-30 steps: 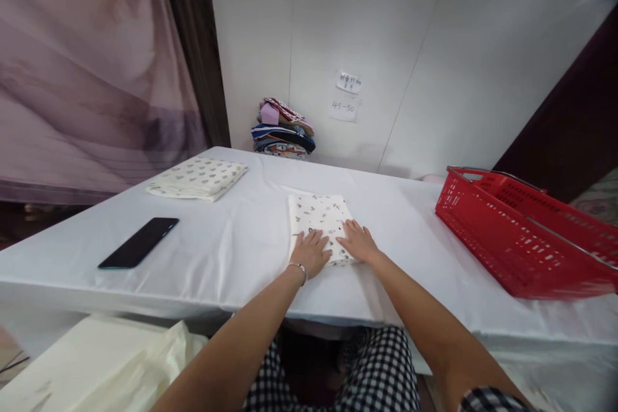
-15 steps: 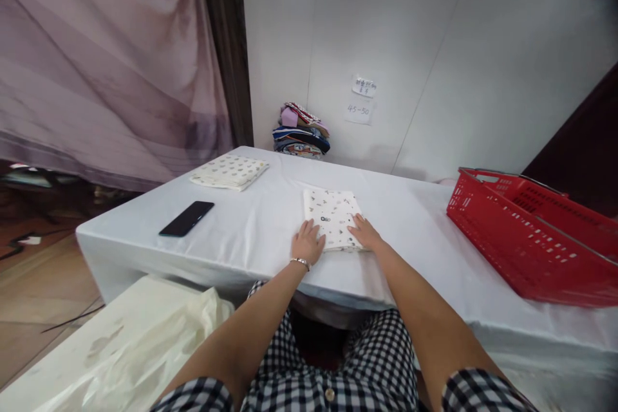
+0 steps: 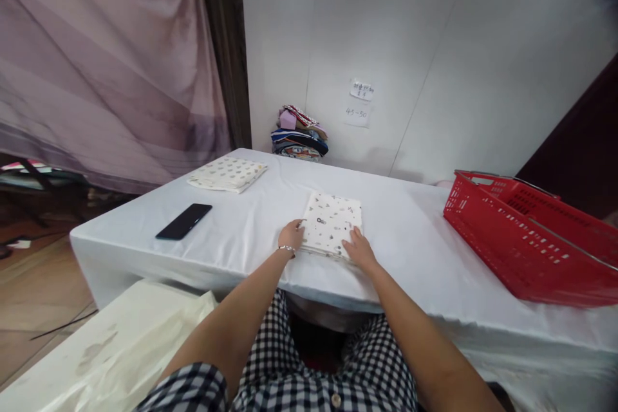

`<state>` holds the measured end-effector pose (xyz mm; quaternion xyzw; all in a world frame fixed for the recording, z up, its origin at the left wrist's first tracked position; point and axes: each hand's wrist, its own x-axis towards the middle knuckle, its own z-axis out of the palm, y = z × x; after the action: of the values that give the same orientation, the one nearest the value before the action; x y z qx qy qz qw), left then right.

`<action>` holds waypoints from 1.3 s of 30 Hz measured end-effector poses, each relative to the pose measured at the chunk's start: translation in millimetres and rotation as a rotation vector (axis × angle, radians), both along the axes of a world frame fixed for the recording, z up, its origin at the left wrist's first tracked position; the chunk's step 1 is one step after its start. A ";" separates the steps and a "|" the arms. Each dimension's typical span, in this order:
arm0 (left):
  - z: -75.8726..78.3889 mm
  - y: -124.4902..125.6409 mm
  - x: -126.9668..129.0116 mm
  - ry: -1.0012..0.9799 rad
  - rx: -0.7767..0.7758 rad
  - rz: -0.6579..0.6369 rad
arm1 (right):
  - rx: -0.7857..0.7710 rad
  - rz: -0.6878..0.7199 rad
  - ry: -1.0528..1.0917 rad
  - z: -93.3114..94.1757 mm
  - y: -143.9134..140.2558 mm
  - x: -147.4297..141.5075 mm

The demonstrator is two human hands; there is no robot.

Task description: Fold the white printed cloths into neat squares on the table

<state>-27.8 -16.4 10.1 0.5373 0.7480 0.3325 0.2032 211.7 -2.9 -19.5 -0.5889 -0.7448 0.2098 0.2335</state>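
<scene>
A folded white cloth [image 3: 333, 219] with small dark printed figures lies on the table in front of me, turned slightly askew. At its left edge is my left hand [image 3: 291, 235], wearing a bracelet, with its fingers closed round the cloth's side. My right hand [image 3: 361, 248] rests on the lower right corner, fingers apart and lying on the fabric. Farther back on the left lies a second folded white cloth [image 3: 229, 174] with a spotted print, apart from both hands.
A black phone [image 3: 184, 221] lies on the white-covered table [image 3: 241, 238] at the left. At the right stands a red plastic basket [image 3: 521, 244]. Folded clothes [image 3: 299, 135] are stacked by the wall. Below left, a pale plastic bag [image 3: 145, 347] lies on a white surface.
The cloth has turned a little clockwise on the table. My left hand has moved left from its top to its left edge; my right hand has shifted slightly towards me.
</scene>
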 end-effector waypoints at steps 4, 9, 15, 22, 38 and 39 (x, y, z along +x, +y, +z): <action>-13.3 -17.4 0.5 -0.066 0.121 0.030 | 0.097 -0.015 0.214 -17.5 -2.9 8.6; -23.0 -41.3 -6.7 -0.145 0.172 -0.075 | 0.275 -0.032 0.320 -30.7 -9.4 13.5; -27.7 -57.8 -12.0 0.017 0.187 -0.241 | 0.539 0.069 0.086 -12.1 -32.9 12.1; -25.3 -57.5 -10.9 -0.034 0.178 -0.127 | 0.603 0.210 -0.053 -1.7 -46.4 11.5; -25.1 -57.3 -7.0 -0.132 0.210 -0.059 | 0.607 0.243 -0.159 0.2 -52.4 13.4; -24.3 -58.0 -6.2 -0.114 0.206 -0.066 | 0.601 0.243 -0.165 0.0 -52.7 13.6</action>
<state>-34.0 -74.4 -14.2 0.5597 0.6791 0.4308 0.1999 225.4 -55.6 -19.5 -0.4156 -0.8544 -0.0413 0.3092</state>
